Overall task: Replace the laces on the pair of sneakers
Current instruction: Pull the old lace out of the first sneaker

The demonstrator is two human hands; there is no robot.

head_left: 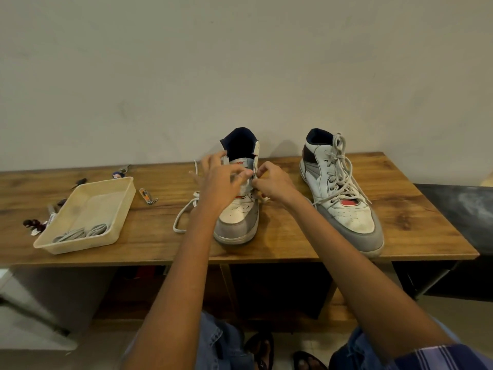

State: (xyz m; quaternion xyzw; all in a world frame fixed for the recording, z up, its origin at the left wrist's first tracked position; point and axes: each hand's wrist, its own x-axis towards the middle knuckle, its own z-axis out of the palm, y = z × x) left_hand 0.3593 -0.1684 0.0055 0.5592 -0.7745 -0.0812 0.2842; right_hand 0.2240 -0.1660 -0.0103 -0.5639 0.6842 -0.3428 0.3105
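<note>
Two white and grey high-top sneakers stand on a wooden table. The left sneaker has its tongue pulled up, and a white lace trails from it onto the table at its left side. My left hand rests on the tongue with its fingers spread over the eyelets. My right hand pinches the lace at the shoe's right eyelet row. The right sneaker stands apart, still laced loosely with a white lace.
A cream plastic tray at the left holds coiled grey laces. Around it lie a marker, a keychain and small trinkets. A wall stands close behind the table. A dark surface adjoins at the right.
</note>
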